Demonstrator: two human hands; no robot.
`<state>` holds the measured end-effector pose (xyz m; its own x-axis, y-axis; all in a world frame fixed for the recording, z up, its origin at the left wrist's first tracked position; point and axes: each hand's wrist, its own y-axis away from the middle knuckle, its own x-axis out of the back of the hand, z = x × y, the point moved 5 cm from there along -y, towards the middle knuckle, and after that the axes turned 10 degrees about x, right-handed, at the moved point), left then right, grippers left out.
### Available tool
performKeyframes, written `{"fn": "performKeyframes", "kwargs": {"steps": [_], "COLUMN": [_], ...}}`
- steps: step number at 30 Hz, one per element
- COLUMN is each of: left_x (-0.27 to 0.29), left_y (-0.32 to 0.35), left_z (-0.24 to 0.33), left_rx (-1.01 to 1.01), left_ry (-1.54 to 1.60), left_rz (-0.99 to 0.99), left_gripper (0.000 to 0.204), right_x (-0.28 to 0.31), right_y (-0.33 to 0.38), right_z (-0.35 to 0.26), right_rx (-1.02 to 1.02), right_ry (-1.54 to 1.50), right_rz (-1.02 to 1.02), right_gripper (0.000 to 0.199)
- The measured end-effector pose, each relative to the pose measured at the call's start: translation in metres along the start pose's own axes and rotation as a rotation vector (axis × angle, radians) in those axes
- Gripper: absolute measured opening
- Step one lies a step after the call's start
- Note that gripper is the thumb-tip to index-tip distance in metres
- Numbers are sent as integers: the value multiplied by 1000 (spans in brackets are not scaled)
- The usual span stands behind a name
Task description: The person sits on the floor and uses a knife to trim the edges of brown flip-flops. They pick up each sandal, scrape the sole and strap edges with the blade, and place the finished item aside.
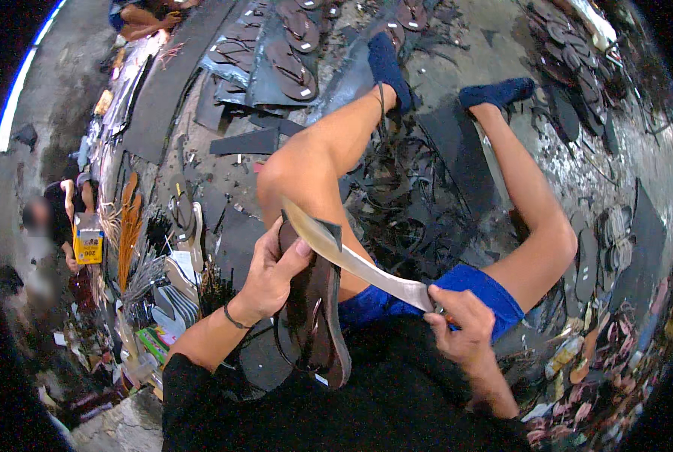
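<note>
My left hand (pixel 267 273) grips the far end of a dark brown flip-flop (pixel 318 316), which lies lengthwise toward my body with its strap showing. Closed around the handle of a long curved knife (pixel 374 275) is my right hand (pixel 463 328). The blade slants up and to the left, and its tip end lies across the flip-flop's far end, beside my left thumb. A dark flap of sole material (pixel 329 230) sticks out there behind the blade. Whether the edge is cutting in cannot be told.
Black offcuts (pixel 404 203) are heaped between my legs. Finished-looking flip-flops (pixel 291 71) lie in rows on a sheet at the far side. More sandals (pixel 619 245) lie to the right. At the left, another person (pixel 65 203) is beside a yellow box (pixel 88 242).
</note>
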<state>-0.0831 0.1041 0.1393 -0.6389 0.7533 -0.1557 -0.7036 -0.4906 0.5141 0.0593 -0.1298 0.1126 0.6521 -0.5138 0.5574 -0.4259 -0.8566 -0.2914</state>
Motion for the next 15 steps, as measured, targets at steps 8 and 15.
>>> {"fn": "performKeyframes", "kwargs": {"steps": [8, 15], "left_x": [-28, -33], "left_y": [-8, -7], "left_z": [1, 3], "left_rx": [19, 81], "left_ry": [-219, -125], "left_rz": [-162, -149], "left_gripper": [32, 37], "right_x": [51, 35], "right_y": [-84, -129], "right_z": [-18, -31], "right_rx": [-132, -13], "right_ry": [-155, -163], "right_rz": [-398, -480], "right_gripper": [32, 29]}}
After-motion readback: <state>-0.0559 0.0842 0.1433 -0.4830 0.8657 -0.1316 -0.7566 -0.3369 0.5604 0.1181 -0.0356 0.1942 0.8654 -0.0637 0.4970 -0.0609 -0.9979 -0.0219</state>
